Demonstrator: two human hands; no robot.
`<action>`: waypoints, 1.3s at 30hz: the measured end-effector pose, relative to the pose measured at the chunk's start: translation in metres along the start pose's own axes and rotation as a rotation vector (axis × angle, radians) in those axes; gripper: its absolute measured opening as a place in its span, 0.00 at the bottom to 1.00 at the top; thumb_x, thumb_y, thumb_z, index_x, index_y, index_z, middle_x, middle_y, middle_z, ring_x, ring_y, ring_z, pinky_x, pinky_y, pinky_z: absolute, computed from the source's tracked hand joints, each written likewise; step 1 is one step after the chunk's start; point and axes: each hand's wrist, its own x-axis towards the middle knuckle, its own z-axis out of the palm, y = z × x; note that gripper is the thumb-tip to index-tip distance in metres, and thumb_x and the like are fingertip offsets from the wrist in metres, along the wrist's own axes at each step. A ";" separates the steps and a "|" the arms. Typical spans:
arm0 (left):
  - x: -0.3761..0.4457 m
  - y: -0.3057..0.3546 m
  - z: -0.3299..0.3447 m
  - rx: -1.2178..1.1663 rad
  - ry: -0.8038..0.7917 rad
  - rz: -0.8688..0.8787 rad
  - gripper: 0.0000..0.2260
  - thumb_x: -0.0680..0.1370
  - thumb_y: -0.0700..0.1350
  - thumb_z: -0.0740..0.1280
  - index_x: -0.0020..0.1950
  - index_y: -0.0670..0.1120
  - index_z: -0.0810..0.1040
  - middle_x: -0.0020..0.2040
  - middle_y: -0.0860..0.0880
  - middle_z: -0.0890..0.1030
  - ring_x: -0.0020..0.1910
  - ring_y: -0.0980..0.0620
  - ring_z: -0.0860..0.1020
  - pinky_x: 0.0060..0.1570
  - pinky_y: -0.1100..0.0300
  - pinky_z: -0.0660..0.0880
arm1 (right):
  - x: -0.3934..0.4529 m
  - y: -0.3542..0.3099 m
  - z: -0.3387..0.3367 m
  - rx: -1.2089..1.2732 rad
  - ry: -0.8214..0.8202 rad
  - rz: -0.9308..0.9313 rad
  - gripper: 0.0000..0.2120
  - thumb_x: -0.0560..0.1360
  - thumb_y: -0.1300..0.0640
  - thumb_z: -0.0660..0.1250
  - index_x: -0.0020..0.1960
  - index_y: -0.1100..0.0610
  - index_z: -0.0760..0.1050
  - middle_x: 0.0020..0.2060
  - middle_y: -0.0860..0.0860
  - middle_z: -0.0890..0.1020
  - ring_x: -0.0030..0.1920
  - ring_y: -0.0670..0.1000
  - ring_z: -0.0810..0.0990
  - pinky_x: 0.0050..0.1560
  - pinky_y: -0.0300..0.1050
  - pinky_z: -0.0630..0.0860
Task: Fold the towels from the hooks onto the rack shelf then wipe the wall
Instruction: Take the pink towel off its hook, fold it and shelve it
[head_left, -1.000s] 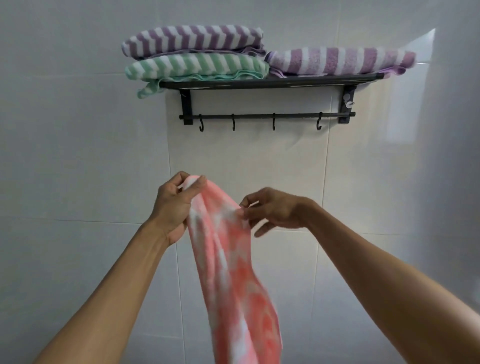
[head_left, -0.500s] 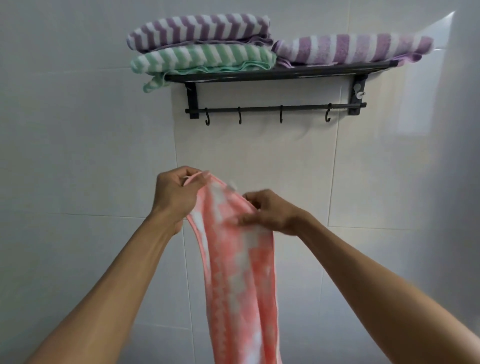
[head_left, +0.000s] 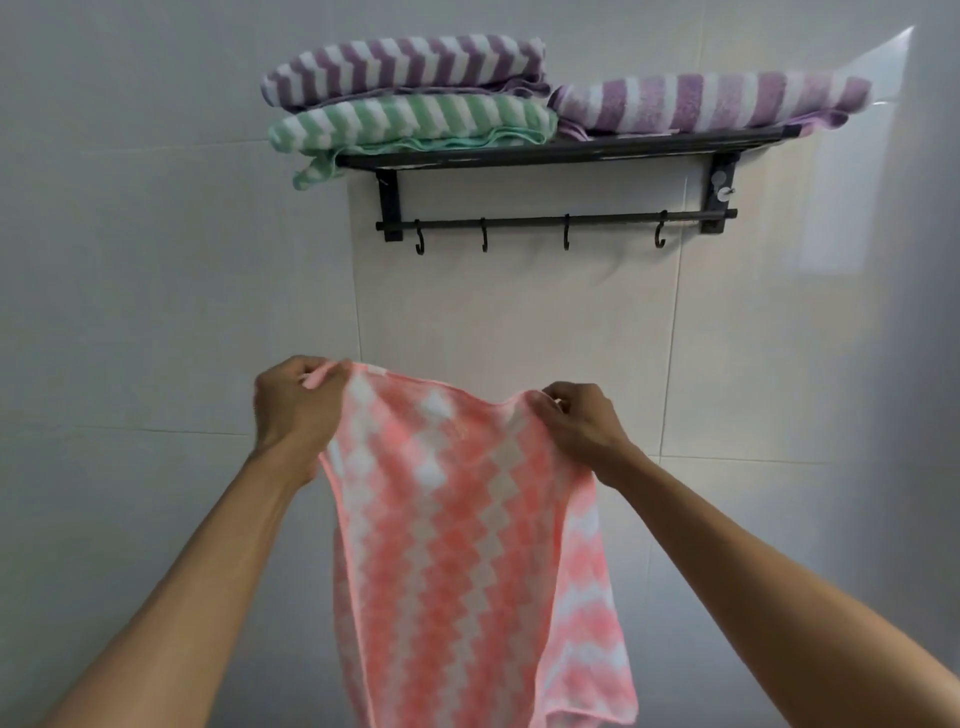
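Brightness: soft, even daylight; nothing blown out.
Source: seems to come from beyond the right hand (head_left: 576, 423), where a pale bright patch lies on the glossy wall (head_left: 156, 291) up and to the right.
Shadows: faint, blurred ones under the rack (head_left: 561, 150) high above both hands; the wall past the left hand (head_left: 296, 405) is greyer.
Sharpness: slightly soft overall; pink towel (head_left: 467, 545) smeared towards its lower end.
Distortion: wide-angle stretch on the forearms near the bottom corners.

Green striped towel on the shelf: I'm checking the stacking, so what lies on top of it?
A folded purple striped towel lies on the green striped towel. The green towel's top face is covered, so anything between them cannot be seen.
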 end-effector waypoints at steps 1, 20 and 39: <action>-0.011 0.003 0.007 0.010 -0.110 0.016 0.08 0.73 0.46 0.77 0.48 0.48 0.82 0.41 0.47 0.82 0.39 0.50 0.78 0.40 0.59 0.75 | 0.001 -0.012 0.004 -0.001 -0.027 -0.045 0.14 0.79 0.47 0.66 0.44 0.55 0.83 0.36 0.49 0.82 0.40 0.51 0.79 0.38 0.42 0.72; 0.001 -0.011 0.010 0.159 -0.015 -0.031 0.05 0.75 0.44 0.74 0.40 0.46 0.84 0.36 0.48 0.81 0.37 0.47 0.79 0.43 0.59 0.74 | -0.022 0.035 -0.016 -0.052 -0.134 0.318 0.04 0.73 0.61 0.75 0.44 0.60 0.80 0.41 0.58 0.83 0.35 0.56 0.81 0.29 0.48 0.82; 0.045 -0.028 -0.014 0.194 0.201 -0.203 0.11 0.75 0.49 0.74 0.49 0.41 0.85 0.46 0.42 0.84 0.48 0.42 0.83 0.56 0.50 0.80 | -0.025 0.037 -0.058 0.516 -0.467 0.424 0.14 0.72 0.54 0.76 0.51 0.62 0.78 0.44 0.61 0.83 0.39 0.57 0.81 0.41 0.49 0.82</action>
